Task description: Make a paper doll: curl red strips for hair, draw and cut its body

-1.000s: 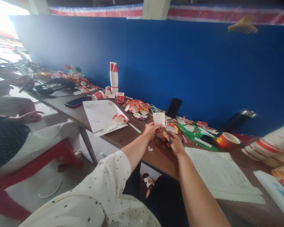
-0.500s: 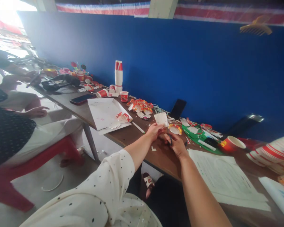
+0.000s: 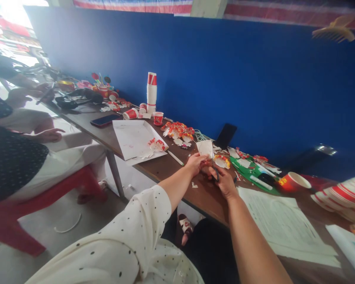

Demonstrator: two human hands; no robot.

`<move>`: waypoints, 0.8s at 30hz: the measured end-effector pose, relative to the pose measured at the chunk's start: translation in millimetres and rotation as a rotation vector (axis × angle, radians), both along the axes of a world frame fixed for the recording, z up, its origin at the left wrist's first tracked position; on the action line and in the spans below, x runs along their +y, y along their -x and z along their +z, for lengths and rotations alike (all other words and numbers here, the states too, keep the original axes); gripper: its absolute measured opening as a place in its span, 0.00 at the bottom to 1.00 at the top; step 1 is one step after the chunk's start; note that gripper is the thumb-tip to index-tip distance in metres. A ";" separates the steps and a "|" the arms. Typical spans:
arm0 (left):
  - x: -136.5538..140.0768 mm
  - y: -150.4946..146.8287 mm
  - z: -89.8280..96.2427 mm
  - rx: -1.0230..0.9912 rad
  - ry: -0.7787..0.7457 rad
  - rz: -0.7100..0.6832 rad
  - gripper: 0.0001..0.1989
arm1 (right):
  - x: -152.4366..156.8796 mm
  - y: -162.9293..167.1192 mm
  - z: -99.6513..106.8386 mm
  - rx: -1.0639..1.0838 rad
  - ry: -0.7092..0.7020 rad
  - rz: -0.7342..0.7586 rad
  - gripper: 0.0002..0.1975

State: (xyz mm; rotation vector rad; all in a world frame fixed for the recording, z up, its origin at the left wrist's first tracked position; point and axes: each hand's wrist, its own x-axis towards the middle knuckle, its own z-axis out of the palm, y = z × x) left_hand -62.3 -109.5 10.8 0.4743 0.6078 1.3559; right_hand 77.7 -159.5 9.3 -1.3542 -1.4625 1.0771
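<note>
Between the fingers of my left hand (image 3: 197,163) is a small white piece of paper (image 3: 205,148), held upright above the table's front part. My right hand (image 3: 224,181) is closed on a pair of scissors (image 3: 215,173) with dark handles, close beside the left hand. The blades are near the lower right edge of the paper; whether they touch it I cannot make out. Just behind my hands lies a cut paper-cup piece (image 3: 221,161) with a yellow and red rim. A small white scrap (image 3: 194,185) rests on the table below my left hand.
Red-and-white cut cup pieces (image 3: 177,131) lie piled behind. A stack of paper cups (image 3: 151,94), a white sheet (image 3: 133,138), a marker (image 3: 175,158) and a phone (image 3: 225,135) are on the table (image 3: 210,201). Printed papers (image 3: 284,225) lie right. Another person's hand (image 3: 51,135) is at left.
The whole view has shifted slightly, so things appear a little further right. Both hands stay close together, with the paper and scissors still held.
</note>
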 end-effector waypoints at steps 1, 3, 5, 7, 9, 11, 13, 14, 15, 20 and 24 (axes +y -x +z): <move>-0.4 0.4 0.1 -0.002 0.001 0.000 0.10 | -0.1 0.1 -0.2 0.000 0.001 -0.007 0.32; -1.2 0.9 0.0 -0.005 0.001 -0.003 0.10 | 0.1 0.0 -0.8 0.001 0.001 -0.023 0.32; -1.7 1.4 -0.3 -0.008 0.000 -0.004 0.10 | 0.6 -0.5 -1.4 0.005 -0.001 -0.033 0.32; -2.0 1.7 -0.5 -0.011 0.001 -0.003 0.09 | 1.2 -1.2 -1.5 0.012 -0.003 -0.038 0.31; -2.1 1.8 -0.4 -0.012 0.004 -0.006 0.10 | 1.5 -1.9 -1.0 0.020 -0.002 -0.040 0.31; -2.1 1.9 -0.2 -0.010 0.006 -0.011 0.10 | 1.4 -2.1 -0.4 0.025 0.000 -0.041 0.31; -2.2 1.9 -0.1 -0.009 0.006 -0.012 0.10 | 1.1 -1.8 0.1 0.028 0.000 -0.044 0.31; -2.2 1.9 0.0 -0.009 0.004 -0.010 0.10 | 0.8 -1.5 0.3 0.029 0.000 -0.045 0.31; -2.2 1.9 0.1 -0.010 0.001 -0.006 0.09 | 0.6 -1.2 0.4 0.030 0.001 -0.046 0.32; -2.2 1.6 0.9 -0.013 -0.003 0.008 0.05 | -1.1 1.0 1.4 0.016 0.011 -0.036 0.33; -2.2 1.1 1.5 -0.006 0.004 0.009 0.04 | -2.6 2.1 3.1 0.012 0.004 -0.023 0.33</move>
